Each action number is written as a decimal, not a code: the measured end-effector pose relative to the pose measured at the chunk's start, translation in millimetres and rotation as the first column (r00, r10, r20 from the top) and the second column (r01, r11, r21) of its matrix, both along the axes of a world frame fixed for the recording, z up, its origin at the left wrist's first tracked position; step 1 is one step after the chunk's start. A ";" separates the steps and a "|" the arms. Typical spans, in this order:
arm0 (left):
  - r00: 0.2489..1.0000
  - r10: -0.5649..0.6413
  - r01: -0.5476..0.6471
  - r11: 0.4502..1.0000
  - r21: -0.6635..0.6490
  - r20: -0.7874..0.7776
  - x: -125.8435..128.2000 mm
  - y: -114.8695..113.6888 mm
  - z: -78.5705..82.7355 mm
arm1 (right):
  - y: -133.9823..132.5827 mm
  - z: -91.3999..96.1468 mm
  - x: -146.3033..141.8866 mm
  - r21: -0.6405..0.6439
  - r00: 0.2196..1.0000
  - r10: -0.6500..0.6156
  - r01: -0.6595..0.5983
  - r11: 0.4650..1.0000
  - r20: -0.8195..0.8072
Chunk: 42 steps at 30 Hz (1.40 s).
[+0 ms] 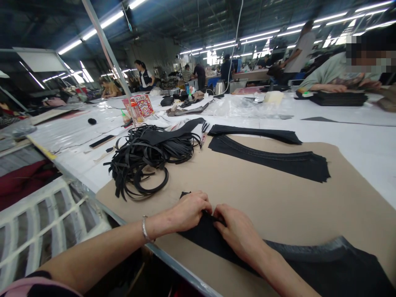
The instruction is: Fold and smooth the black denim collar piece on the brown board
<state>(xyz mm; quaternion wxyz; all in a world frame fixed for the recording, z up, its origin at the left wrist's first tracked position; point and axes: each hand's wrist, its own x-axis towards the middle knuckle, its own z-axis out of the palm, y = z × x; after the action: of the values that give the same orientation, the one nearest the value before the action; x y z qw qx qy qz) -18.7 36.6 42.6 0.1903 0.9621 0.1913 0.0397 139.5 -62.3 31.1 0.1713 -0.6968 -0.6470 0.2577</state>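
Note:
A long curved black piece of material [328, 264] lies on the tan board, stretching from the front middle to the lower right. Near its left end, my left hand [191, 209] pinches its upper edge. Just right of that, my right hand [236, 227] has thumb and fingers closed on the same edge, which looks folded there. My right forearm covers part of the piece. Two more black pieces lie farther back: a broad one [272, 159] with a stitched-looking curved line, and a narrow folded one [253, 133] behind it.
A tangled heap of black strips [151, 148] sits to the left on the tan board [247, 181]. Behind it stand small bottles and a red patterned packet [144, 105]. A metal pole [108, 45] rises at left. Across the white table a person [337, 76] works beside stacked black pieces [338, 99].

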 end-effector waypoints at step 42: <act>0.999 0.041 -0.046 0.981 0.188 0.031 -18.4 -46.2 -22.1 | -41.7 -10.9 36.6 0.143 0.965 0.187 -0.162 0.976 -0.186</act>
<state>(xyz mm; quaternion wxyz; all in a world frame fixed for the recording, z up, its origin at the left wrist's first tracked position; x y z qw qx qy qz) -37.1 -9.7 20.4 0.0998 0.9708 0.2051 0.0748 176.1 -104.0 20.2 0.2555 -0.5957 -0.7007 0.2982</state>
